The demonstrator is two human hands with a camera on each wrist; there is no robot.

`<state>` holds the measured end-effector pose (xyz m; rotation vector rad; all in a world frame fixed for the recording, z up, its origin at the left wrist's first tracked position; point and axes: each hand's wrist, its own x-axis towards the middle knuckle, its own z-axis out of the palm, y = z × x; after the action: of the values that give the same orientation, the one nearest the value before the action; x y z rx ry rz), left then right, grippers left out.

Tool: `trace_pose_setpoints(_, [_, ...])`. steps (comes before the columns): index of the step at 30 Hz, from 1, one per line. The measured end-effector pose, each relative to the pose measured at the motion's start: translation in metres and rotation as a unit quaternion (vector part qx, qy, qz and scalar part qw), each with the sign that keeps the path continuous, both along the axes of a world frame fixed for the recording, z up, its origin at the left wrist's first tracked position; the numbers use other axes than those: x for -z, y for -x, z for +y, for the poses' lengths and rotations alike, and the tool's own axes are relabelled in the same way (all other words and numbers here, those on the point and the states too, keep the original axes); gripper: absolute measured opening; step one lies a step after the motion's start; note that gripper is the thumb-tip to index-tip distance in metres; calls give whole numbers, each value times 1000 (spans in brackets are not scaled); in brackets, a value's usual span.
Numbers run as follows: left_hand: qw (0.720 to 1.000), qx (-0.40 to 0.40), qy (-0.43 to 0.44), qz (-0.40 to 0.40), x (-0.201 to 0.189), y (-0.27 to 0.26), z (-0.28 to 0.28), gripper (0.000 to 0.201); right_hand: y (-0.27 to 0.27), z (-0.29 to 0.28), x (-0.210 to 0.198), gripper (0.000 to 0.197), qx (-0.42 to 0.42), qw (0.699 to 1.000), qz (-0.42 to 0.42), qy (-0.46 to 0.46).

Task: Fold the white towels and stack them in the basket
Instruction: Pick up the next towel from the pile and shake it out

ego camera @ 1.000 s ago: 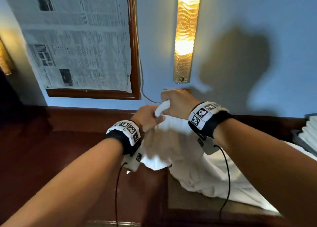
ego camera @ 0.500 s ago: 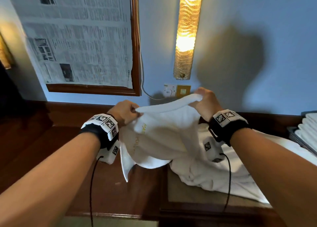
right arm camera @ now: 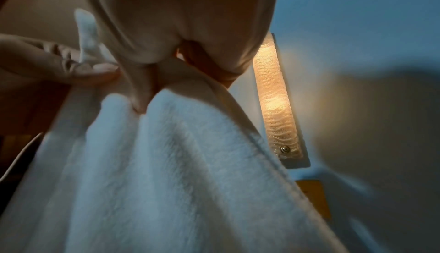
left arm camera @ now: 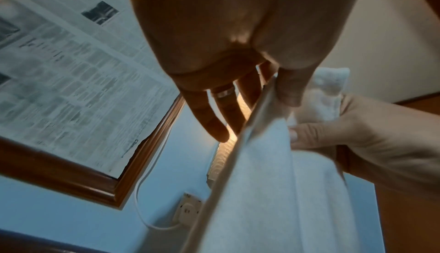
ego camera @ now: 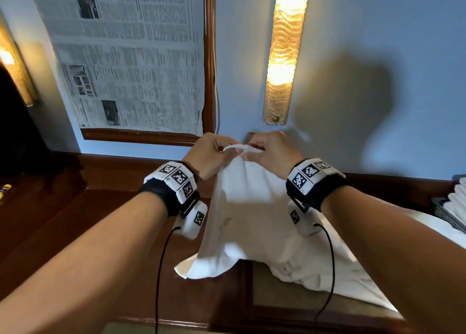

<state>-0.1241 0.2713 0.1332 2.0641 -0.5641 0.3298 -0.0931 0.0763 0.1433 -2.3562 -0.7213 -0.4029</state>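
Far left we see a framed newspaper point(ego camera: 131, 56) on the blue wall, wall lamp point(ego camera: 285, 54) right of it. Left hand point(ego camera: 209, 154) pinches the top edge of the white towel point(ego camera: 247, 215), thumb and fingers curled on it. Right hand point(ego camera: 272, 152) pinches the same edge just beside it, hands nearly touching. Towel hangs from both hands, lower end draped on the wooden table point(ego camera: 100, 220) and touching a loose white pile point(ego camera: 327, 270). Far right, folded towels point(ego camera: 457, 202) in a basket point(ego camera: 443, 211), partly cut off.
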Motion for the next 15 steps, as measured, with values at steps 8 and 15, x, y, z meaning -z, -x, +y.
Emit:
trace_pose_setpoints(8, [992, -104, -2, -77, -23, 9, 39, 20, -13, -70, 89, 36, 171, 958, 150, 173])
trace_pose_setpoints(15, [994, -97, -45, 8, 2, -2, 67, 26, -16, -79, 64, 14, 236, 971, 3, -34])
